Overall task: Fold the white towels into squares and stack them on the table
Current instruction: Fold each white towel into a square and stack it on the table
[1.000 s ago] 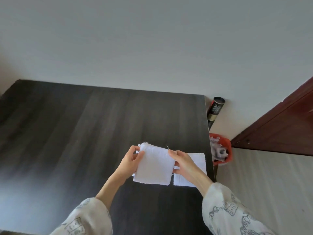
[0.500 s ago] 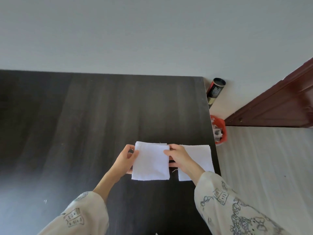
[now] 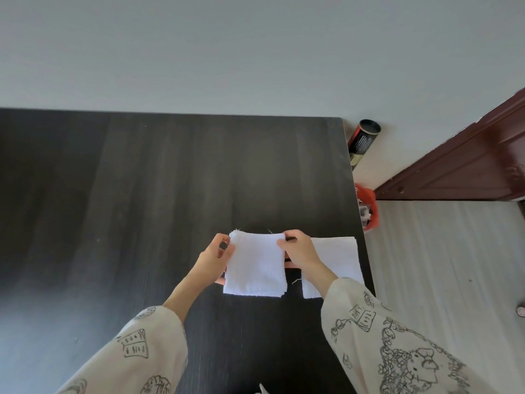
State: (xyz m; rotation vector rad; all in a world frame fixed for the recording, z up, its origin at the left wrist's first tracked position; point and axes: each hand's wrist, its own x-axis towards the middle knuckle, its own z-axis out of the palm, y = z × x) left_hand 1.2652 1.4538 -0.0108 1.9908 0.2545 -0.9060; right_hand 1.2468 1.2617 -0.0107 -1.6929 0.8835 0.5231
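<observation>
A folded white towel [image 3: 255,265] hangs as a square between my two hands, just above the dark table [image 3: 142,209]. My left hand [image 3: 213,258] pinches its upper left corner. My right hand [image 3: 299,251] pinches its upper right corner, thumb on the front. To the right, a second folded white towel [image 3: 338,260] lies flat near the table's right edge, partly hidden by my right wrist and sleeve.
The table's right edge [image 3: 359,223] runs close to the flat towel. Beyond it on the pale floor stand a red bin [image 3: 369,207] and a black tube [image 3: 362,140] against the wall. A brown door [image 3: 468,163] is at the right.
The held towel has turned from tilted to square and moved slightly down toward the table. Both hands kept their grip on its top corners. The view has shifted.
</observation>
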